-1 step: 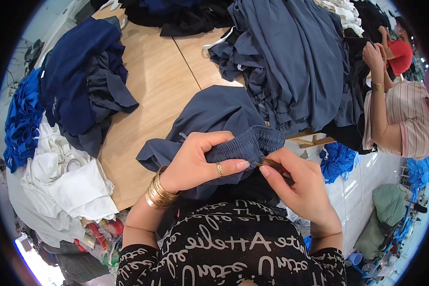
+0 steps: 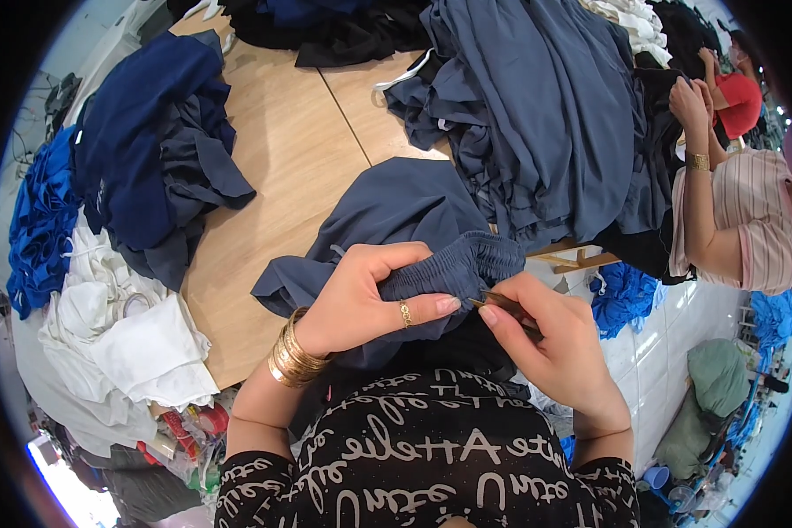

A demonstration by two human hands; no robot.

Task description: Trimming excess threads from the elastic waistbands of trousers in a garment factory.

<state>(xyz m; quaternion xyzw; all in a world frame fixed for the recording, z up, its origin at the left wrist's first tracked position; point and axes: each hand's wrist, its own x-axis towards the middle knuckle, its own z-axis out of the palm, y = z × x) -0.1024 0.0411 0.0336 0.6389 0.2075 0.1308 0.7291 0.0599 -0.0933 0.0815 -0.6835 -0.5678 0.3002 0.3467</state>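
Observation:
A slate-grey garment (image 2: 396,207) with a gathered elastic waistband (image 2: 422,275) lies at the table's near edge, its waistband raised toward me. My left hand (image 2: 361,299) is closed around that waistband, thumb on the near side and fingers behind it. In my right hand (image 2: 546,339) are small brass-coloured thread snips (image 2: 524,324), mostly covered by the fingers. Their pointed tips touch or nearly touch the waistband, just right of my left thumb. Whether the blades are apart is too small to tell.
Around the wooden table (image 2: 282,132) lie a navy pile (image 2: 150,132), white cloth (image 2: 141,334), black cloth (image 2: 352,40) and a large slate-grey heap (image 2: 537,114). A co-worker in a striped shirt (image 2: 730,216) handles black fabric at the right. Blue bundles (image 2: 623,299) rest on the tiled floor.

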